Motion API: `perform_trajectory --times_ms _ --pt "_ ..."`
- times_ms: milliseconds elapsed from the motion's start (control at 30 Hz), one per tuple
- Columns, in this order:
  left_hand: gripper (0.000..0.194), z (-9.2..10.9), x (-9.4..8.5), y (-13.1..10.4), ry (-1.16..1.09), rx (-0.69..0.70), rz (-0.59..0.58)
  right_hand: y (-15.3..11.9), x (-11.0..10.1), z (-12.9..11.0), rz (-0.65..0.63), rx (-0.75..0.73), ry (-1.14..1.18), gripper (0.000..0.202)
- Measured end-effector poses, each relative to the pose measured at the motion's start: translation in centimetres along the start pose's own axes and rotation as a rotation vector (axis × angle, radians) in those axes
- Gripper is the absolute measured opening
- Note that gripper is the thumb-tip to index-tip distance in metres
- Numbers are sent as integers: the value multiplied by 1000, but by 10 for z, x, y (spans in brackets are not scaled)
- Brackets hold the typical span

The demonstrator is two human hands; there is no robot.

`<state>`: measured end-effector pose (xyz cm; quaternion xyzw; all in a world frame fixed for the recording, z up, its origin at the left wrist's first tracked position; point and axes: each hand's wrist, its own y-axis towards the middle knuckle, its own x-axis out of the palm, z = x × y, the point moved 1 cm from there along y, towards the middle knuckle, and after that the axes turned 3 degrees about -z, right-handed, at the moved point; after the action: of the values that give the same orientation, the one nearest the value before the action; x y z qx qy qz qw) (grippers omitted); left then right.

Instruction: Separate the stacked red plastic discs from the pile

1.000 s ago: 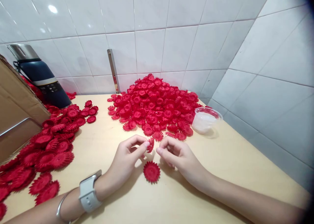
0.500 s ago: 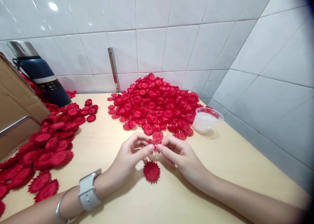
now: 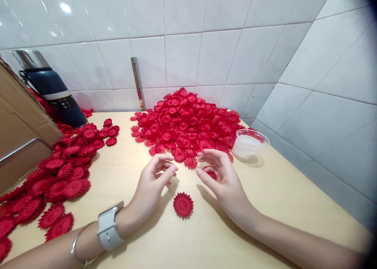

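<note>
1. Hovering over the desk (image 3: 271, 182), my left hand (image 3: 153, 182) stands half-open and empty.
2. My right hand (image 3: 226, 178) gapes; whether its curled fingers grip a second red disc (image 3: 211, 174), I cannot tell.
3. Between them lies a toothed red disc (image 3: 183, 205), seemingly light, soft, best pinched by the rim.

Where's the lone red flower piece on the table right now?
In the head view, the lone red flower piece lies on the table, lower middle, just nearer the wearer than the gap between left hand and right hand.
</note>
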<state>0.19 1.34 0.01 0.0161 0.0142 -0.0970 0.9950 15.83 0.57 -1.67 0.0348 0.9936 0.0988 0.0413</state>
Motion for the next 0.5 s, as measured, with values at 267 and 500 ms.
perform_trajectory --times_ms 267,500 --pt "11 1 0 0 12 6 -6 -1 -2 1 -62 25 -250 46" --pt "10 2 -1 -1 0 21 -27 -10 5 -12 -460 -323 -575 21"
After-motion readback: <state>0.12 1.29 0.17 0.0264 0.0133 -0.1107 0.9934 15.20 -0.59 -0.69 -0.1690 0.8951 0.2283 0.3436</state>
